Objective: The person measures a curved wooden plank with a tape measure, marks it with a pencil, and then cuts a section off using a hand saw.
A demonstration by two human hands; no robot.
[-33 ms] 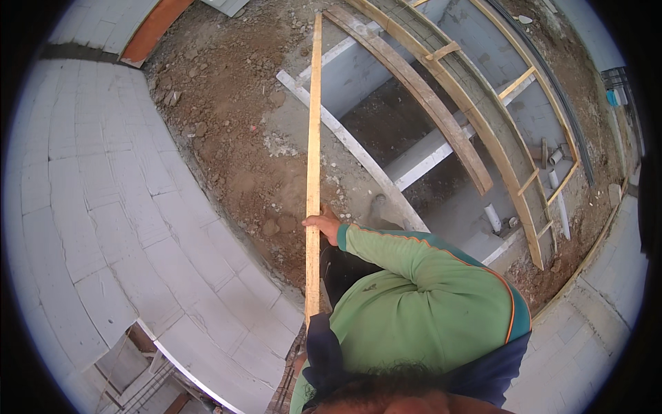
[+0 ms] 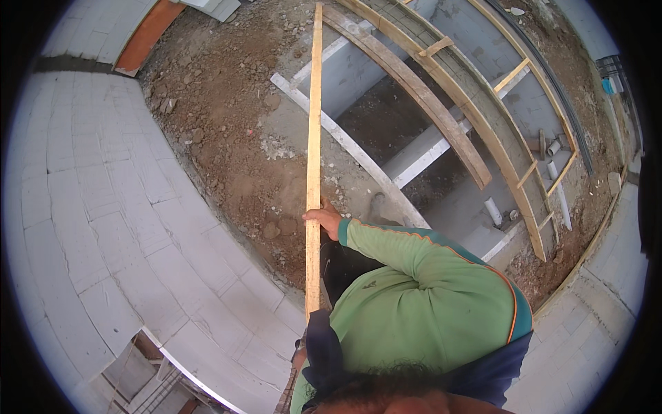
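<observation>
The surroundings have turned slightly counterclockwise. A long, straight, pale wooden plank [image 2: 314, 138] runs from top centre to lower centre; the right hand [image 2: 325, 217] clasps it mid-frame. The mostly hidden left hand's [image 2: 298, 358] grip I cannot tell.

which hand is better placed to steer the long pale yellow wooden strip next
Probably the right hand: it grips the wooden strip partway along, with its forearm reaching across; the left hand isn't clearly visible.

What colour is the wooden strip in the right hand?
The wooden strip is pale yellowish tan; the head view shows it best.
</observation>
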